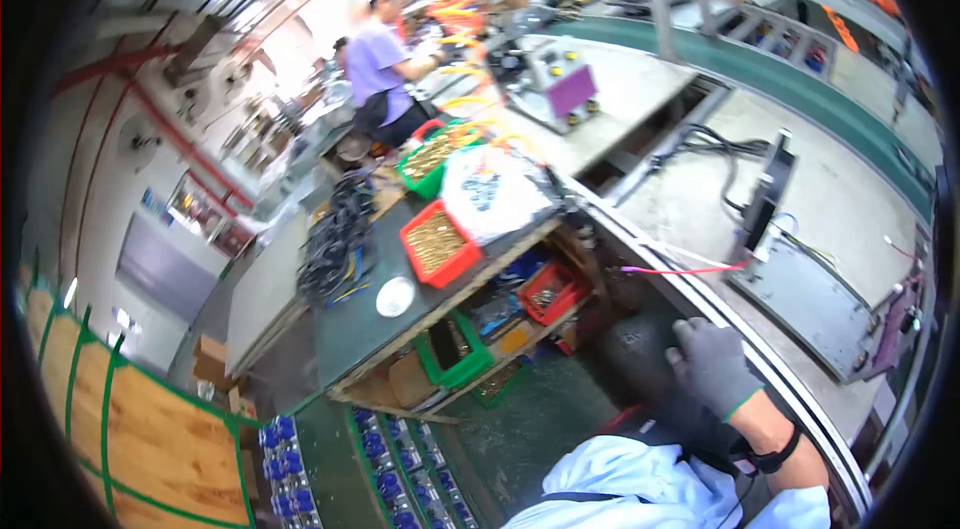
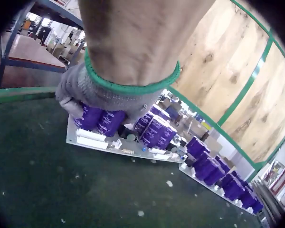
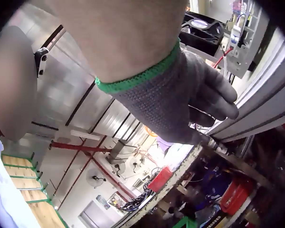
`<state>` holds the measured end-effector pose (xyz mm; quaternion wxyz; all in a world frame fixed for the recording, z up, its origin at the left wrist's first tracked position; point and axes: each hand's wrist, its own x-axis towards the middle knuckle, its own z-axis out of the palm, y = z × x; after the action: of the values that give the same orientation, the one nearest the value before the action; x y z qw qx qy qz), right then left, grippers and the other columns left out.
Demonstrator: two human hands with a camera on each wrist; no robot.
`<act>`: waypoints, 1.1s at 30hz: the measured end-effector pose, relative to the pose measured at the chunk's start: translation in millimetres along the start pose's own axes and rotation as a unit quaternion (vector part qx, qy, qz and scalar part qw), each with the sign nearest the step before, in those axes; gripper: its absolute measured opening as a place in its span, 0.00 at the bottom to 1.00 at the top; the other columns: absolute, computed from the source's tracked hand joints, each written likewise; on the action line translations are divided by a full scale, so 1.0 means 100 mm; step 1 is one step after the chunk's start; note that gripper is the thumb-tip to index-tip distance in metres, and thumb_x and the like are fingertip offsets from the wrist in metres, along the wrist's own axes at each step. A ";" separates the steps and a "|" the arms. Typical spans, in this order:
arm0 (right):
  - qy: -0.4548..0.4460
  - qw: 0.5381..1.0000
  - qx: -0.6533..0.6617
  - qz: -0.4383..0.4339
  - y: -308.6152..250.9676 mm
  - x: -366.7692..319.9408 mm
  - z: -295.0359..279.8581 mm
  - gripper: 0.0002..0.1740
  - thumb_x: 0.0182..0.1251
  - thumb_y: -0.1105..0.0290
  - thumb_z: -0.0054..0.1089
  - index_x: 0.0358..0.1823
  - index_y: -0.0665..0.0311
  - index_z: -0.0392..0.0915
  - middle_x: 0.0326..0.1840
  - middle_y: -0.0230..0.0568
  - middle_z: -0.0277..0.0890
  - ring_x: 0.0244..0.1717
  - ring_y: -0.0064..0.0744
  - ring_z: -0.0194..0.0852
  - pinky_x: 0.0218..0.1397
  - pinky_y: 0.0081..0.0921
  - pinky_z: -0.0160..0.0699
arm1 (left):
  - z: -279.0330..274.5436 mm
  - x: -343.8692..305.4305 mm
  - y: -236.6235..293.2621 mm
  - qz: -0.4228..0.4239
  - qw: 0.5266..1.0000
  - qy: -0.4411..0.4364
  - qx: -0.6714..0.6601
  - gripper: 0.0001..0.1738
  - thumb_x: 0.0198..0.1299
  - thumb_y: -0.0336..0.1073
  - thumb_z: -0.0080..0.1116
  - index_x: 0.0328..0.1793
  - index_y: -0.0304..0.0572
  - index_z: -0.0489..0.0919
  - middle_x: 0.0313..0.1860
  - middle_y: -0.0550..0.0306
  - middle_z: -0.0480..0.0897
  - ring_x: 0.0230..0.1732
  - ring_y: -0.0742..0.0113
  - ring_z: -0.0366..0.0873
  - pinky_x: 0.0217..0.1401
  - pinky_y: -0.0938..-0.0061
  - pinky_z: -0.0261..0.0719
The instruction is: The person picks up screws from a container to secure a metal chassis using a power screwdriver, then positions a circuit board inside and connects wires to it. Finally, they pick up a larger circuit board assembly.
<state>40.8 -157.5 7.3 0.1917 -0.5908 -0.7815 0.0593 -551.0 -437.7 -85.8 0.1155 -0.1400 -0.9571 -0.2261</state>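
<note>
In the left wrist view my gloved left hand grips a circuit board by its purple capacitors; the fingertips are partly hidden behind them. The board is close over a dark green surface. Right beside it lies another board with purple capacitors. My left hand is outside the head view. My gloved right hand, fingers loosely bent and holding nothing, hangs by the metal rail of the line. Near it lies a metal housing with a black fan and a pink wire.
A bench carries a red bin of brass-coloured parts, a green bin, black cables and a white bag. More bins fill its shelf. Rows of capacitor boards lie lower left. Another person works further back.
</note>
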 end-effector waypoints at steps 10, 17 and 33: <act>-0.018 0.997 0.058 0.039 0.48 -0.26 0.01 0.20 0.64 0.57 0.69 0.52 0.61 0.80 0.39 0.41 0.80 0.36 0.43 0.85 0.38 0.40 0.81 | 0.16 -0.16 0.53 0.007 0.996 -0.089 -0.010 0.47 0.63 0.60 0.67 0.78 0.39 0.62 0.69 0.35 0.73 0.66 0.41 0.74 0.68 0.50 0.75; 0.003 0.993 0.111 0.029 0.72 -0.42 0.01 0.19 0.65 0.58 0.68 0.51 0.63 0.80 0.38 0.41 0.80 0.33 0.41 0.84 0.36 0.39 0.81 | 0.08 -0.19 0.44 -0.031 0.993 -0.116 -0.016 0.46 0.62 0.58 0.68 0.77 0.38 0.64 0.67 0.36 0.74 0.64 0.43 0.75 0.68 0.51 0.75; 0.090 0.984 0.144 0.060 0.88 -0.61 -0.04 0.17 0.66 0.62 0.67 0.51 0.62 0.80 0.39 0.42 0.81 0.35 0.44 0.84 0.38 0.41 0.81 | -0.03 -0.11 0.22 -0.047 0.985 -0.138 -0.096 0.43 0.62 0.55 0.70 0.74 0.37 0.66 0.63 0.40 0.77 0.60 0.48 0.78 0.67 0.55 0.76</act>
<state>135.5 -189.8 -31.2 0.3404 -0.6059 -0.7075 0.1287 -533.3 -422.9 -78.0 -0.0425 -0.1352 -0.9432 -0.3006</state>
